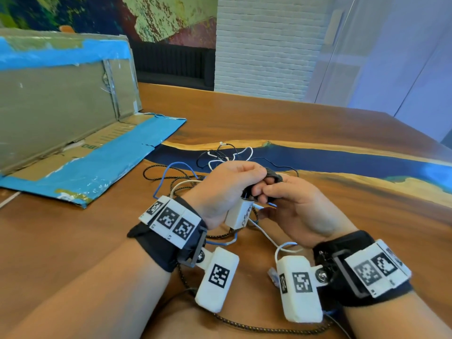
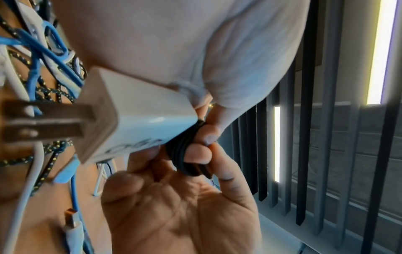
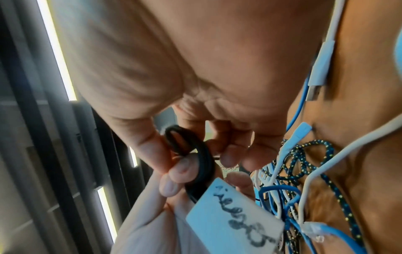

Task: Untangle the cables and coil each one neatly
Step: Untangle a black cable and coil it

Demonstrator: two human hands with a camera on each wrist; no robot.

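my left hand (image 1: 226, 189) and right hand (image 1: 297, 211) are both pinching the black cable coil (image 3: 193, 158) above the table (image 1: 318, 123), white charger (image 2: 135, 116) dangling. feeling light, springy; i am judging that gripping across all loops stops unwinding.

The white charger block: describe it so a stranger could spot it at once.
Start at the wooden table and find the two hands meeting above the cable tangle. The white charger block hangs under the left hand, beside the black cable coil both hands grip. Unlike the loose cables, it is a boxy plug with two metal prongs and black handwriting.
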